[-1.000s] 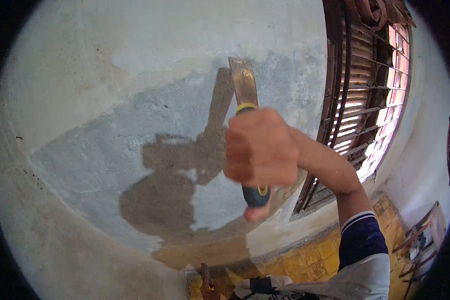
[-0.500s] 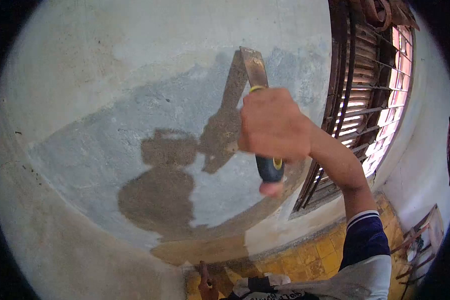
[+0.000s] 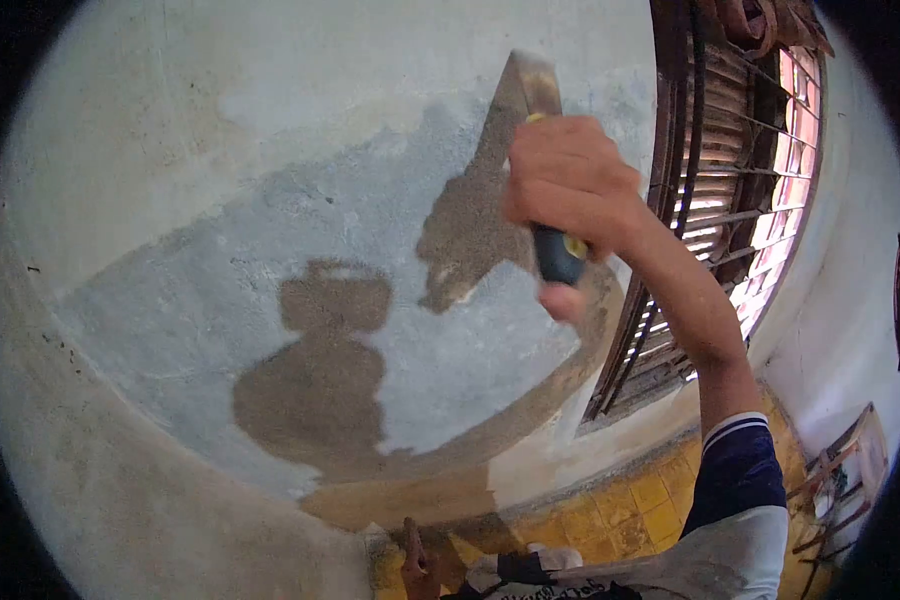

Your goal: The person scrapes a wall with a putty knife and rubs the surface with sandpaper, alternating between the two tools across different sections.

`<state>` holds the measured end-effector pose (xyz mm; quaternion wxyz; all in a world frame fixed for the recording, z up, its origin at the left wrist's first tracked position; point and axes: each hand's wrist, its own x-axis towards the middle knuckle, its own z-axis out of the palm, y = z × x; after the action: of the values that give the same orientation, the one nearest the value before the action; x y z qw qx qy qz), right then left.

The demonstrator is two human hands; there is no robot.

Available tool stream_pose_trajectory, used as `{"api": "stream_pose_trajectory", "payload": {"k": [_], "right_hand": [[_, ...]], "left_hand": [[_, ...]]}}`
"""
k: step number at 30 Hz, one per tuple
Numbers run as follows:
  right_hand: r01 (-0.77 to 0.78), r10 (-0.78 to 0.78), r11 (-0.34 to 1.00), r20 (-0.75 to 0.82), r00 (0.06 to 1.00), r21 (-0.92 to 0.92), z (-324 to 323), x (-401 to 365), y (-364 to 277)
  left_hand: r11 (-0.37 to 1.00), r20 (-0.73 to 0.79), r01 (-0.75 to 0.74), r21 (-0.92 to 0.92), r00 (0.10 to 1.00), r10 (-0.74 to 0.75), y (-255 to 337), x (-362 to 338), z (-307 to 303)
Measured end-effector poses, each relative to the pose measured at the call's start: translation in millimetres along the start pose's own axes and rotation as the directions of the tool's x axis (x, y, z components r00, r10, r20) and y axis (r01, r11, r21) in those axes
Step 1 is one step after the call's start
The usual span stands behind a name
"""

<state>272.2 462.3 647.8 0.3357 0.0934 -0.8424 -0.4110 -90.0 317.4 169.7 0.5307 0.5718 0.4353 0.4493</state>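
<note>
Up on the wall (image 3: 200,320), my right hand (image 3: 570,185) is closed around the dark grip of a putty knife (image 3: 559,258). Its metal blade points upward, with the tip at the wall near the top of a grey, rough patch (image 3: 420,380). A blurred pinkish end shows below the black and yellow handle. Low in the view, my left hand (image 3: 420,572) is partly visible in front of my body, one finger stretched out and nothing seen in it. The shadows of my head, arm and the knife fall across the patch.
To the right is a window with dark slats (image 3: 720,170) and metal bars. Yellow floor tiles (image 3: 620,510) run along the wall's base. A wooden frame-like object (image 3: 850,470) leans in the lower right corner.
My right hand and the putty knife have moved up and slightly right along the wall, and their shadow has shifted with them. My left hand has barely moved.
</note>
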Motion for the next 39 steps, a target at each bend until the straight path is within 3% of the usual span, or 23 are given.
{"api": "stream_pose_trajectory", "payload": {"k": [3,6,10,13,16,19,24,26,30,31,37,39], "right_hand": [[0.036,-0.029,0.99,-0.049,0.998,0.133,7,22,-35],[-0.01,0.008,0.989,0.017,1.0,0.149,6,5,-12],[-0.014,0.011,0.984,0.019,1.0,0.178,20,6,-28],[-0.052,0.027,0.977,0.119,0.993,0.208,15,10,-30],[-0.041,0.043,0.996,-0.028,0.999,0.077,12,3,-11],[0.185,-0.171,0.979,-0.149,0.974,0.082,42,-5,-18],[-0.117,0.116,0.993,0.038,0.992,0.015,2,-10,-14],[-0.158,0.157,0.987,0.048,0.987,0.037,-6,-3,-18],[-0.122,0.113,0.992,0.218,0.969,0.027,-2,1,-38],[-0.127,0.119,0.973,0.054,0.991,0.194,2,-1,-18],[-0.018,-0.002,0.978,0.094,0.996,0.208,6,18,-50],[-0.037,0.033,0.979,0.02,0.999,0.2,6,7,-29]], "left_hand": [[1.0,-0.012,-0.02,-0.014,1.0,0.02,0,10,3],[1.0,-0.008,-0.009,-0.024,1.0,0.009,-2,6,7],[0.999,-0.012,0.001,-0.032,1.0,-0.001,-2,1,8],[0.999,-0.017,-0.015,-0.031,1.0,0.014,0,10,5],[0.999,-0.015,0.002,-0.039,1.0,-0.002,-1,2,6],[0.999,-0.024,-0.001,-0.048,1.0,0.0,-2,3,7],[0.998,-0.023,0.012,-0.058,1.0,-0.013,-3,-1,7],[0.998,-0.026,0.007,-0.061,1.0,-0.008,-2,1,6],[0.997,-0.036,-0.015,-0.076,0.999,0.012,-2,12,9],[0.997,-0.034,-0.01,-0.079,0.999,0.007,-3,10,10],[0.996,-0.037,-0.011,-0.09,0.999,0.008,-3,10,9],[0.995,-0.035,-0.011,-0.096,0.999,0.008,-4,11,10]]}}
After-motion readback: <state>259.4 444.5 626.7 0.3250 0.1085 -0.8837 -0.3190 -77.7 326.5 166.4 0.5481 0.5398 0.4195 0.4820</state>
